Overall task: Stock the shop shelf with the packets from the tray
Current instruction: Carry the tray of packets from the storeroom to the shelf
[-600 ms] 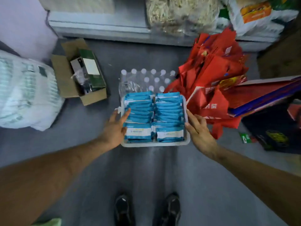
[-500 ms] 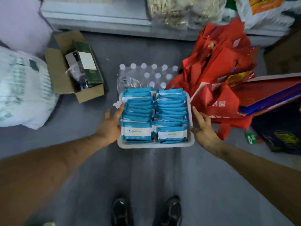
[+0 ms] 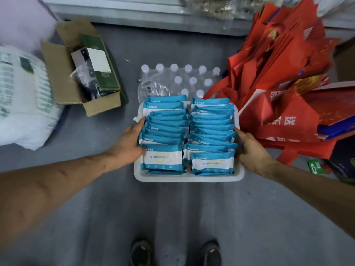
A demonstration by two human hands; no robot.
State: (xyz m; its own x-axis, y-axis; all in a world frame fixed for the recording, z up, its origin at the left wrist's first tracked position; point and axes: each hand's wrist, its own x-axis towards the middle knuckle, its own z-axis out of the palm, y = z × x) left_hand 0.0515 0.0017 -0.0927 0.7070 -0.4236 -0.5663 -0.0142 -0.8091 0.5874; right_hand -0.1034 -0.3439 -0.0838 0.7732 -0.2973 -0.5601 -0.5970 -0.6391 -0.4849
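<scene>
A white tray holds two rows of several blue-and-white packets, standing on edge and leaning back. My left hand grips the tray's left side, thumb up along the rim. My right hand grips the right side, fingers curled over the rim. The tray sits in mid view in front of me, above the grey floor. The shop shelf's grey base runs along the top edge; its upper levels are out of view.
A shrink-wrapped pack of water bottles stands just behind the tray. An open cardboard box and a white sack lie to the left. Red bags pile up on the right. My shoes are below.
Both hands have closed in on the tray's sides, and the tray now looks larger and nearer to the camera, risen off the floor. The view has shifted slightly forward.
</scene>
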